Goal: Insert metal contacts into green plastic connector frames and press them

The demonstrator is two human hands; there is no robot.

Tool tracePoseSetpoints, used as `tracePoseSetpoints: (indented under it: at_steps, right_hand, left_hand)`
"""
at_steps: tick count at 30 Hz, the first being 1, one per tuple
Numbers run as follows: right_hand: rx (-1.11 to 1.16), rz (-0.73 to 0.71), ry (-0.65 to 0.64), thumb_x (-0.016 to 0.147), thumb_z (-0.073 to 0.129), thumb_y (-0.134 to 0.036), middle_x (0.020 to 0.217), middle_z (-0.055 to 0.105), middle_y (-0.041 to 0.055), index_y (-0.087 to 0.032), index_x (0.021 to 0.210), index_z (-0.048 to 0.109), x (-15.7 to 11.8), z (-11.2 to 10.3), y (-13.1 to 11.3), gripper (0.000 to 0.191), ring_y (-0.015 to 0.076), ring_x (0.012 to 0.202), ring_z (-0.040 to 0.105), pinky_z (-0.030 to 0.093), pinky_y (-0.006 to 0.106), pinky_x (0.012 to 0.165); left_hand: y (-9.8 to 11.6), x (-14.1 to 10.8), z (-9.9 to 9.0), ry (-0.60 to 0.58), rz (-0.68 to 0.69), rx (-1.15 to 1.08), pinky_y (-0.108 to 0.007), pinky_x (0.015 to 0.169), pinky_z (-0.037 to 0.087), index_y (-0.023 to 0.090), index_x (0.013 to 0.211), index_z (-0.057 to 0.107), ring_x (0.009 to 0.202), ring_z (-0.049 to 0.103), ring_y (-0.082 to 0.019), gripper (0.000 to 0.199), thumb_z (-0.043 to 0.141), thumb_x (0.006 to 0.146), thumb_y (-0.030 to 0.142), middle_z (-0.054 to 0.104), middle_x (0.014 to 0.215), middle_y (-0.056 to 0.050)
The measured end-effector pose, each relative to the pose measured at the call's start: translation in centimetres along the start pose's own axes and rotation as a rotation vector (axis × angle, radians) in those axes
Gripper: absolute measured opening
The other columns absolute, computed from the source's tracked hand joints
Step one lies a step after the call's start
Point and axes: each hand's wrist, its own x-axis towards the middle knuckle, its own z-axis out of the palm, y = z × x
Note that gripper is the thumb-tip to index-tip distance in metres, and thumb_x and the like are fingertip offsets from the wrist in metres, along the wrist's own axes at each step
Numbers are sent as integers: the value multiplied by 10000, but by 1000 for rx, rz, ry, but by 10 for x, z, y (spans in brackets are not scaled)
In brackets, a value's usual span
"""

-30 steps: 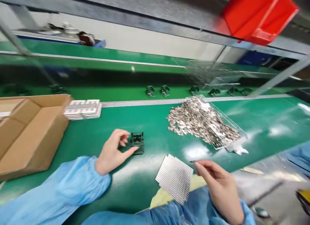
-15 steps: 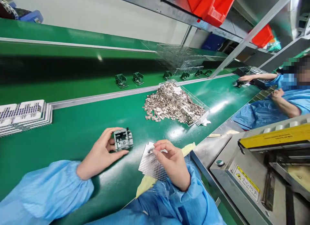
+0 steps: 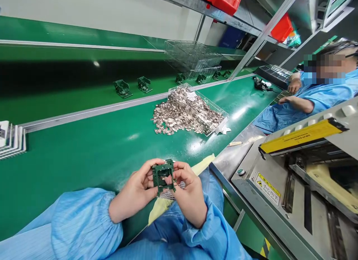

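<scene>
Near the front edge of the bench, a boxy green circuit-board assembly (image 3: 156, 179) is held up between both hands. My left hand (image 3: 137, 193) is closed around its left side, thumb low and fingers behind. On the opposite side, my right hand (image 3: 190, 194) pinches with its fingertips against the assembly; whether a small part is also between those fingers is hidden. Just below lies a silver gridded sheet (image 3: 168, 194), mostly covered by the hands. Under it, yellow paper (image 3: 159, 210) sticks out over the bench edge.
A heap of small metal pieces (image 3: 179, 110) spills from a clear tray (image 3: 223, 122). Several green assemblies (image 3: 144, 84) line the back ledge. White panels (image 3: 12, 140) are stacked at left. A machine (image 3: 251, 178) stands at right; beyond it sits a co-worker (image 3: 316, 97).
The assembly has moved right and been turned, and my right hand has come from the gridded sheet onto it. The view has shifted right. The co-worker's reaching arm has drawn back.
</scene>
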Motion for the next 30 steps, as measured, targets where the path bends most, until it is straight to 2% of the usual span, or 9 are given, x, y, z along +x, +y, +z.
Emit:
tracePoseSetpoints:
  at_steps: [4, 7, 10, 14, 20, 26, 28, 30]
  right_hand:
    - [-9, -25, 52, 748, 658, -232, 936, 595, 72, -185, 658, 652, -3, 3, 1, 102, 176, 804, 556, 430, 235, 560]
    - [22, 3, 66, 760, 666, -288, 883, 580, 69, -180, 654, 626, -5, 4, 5, 156, 167, 743, 542, 425, 234, 525]
    - [148, 101, 40, 754, 679, -336, 819, 585, 55, -180, 688, 603, -8, 5, 7, 186, 163, 702, 550, 450, 241, 532]
    - [351, 219, 59, 692, 745, -372, 693, 591, 18, -198, 724, 565, -11, 8, 4, 252, 162, 635, 565, 460, 234, 488]
    - [434, 230, 95, 630, 803, -387, 633, 573, -3, -198, 646, 548, -12, 8, 0, 318, 138, 543, 534, 492, 253, 491]
    - [459, 218, 170, 621, 815, -412, 599, 556, -10, -204, 627, 527, -29, -4, 3, 356, 143, 546, 528, 472, 250, 495]
    - [461, 223, 175, 637, 811, -405, 612, 560, -10, -198, 660, 544, -38, -15, 13, 339, 136, 544, 522, 465, 241, 492]
    - [431, 207, 237, 707, 762, -429, 646, 575, -3, -189, 735, 577, -46, -29, 28, 305, 129, 548, 526, 467, 238, 503]
  left_hand:
    - [-2, -4, -3, -35, 74, 153, -248, 739, 561, 260, 1229, 420, 844, 655, -151, 412, 596, 857, 241, 639, 985, -46]
    - [-4, -8, -4, -19, 113, 295, -250, 651, 552, 242, 1242, 427, 805, 650, -179, 345, 503, 911, 302, 634, 836, -41]
    - [-7, -10, -2, 53, 137, 353, -251, 594, 538, 225, 1210, 453, 762, 645, -193, 321, 494, 910, 329, 589, 723, -20]
    - [-11, -11, 4, 138, 123, 359, -241, 542, 522, 230, 1185, 481, 700, 630, -179, 317, 533, 888, 328, 581, 727, -15]
    - [-11, -14, 12, 188, 104, 356, -224, 489, 493, 229, 1188, 482, 625, 607, -153, 326, 546, 874, 292, 585, 741, -8]
    - [-8, -17, 30, 123, 106, 383, -225, 485, 492, 230, 1168, 506, 577, 586, -139, 337, 567, 839, 271, 594, 726, 1]
    - [-7, -14, 36, 64, 93, 385, -215, 468, 476, 227, 1146, 507, 565, 573, -126, 313, 560, 840, 269, 604, 757, -3]
    - [-6, -5, 41, 45, 103, 387, -211, 485, 481, 220, 1122, 507, 605, 584, -127, 297, 566, 836, 273, 611, 812, -13]
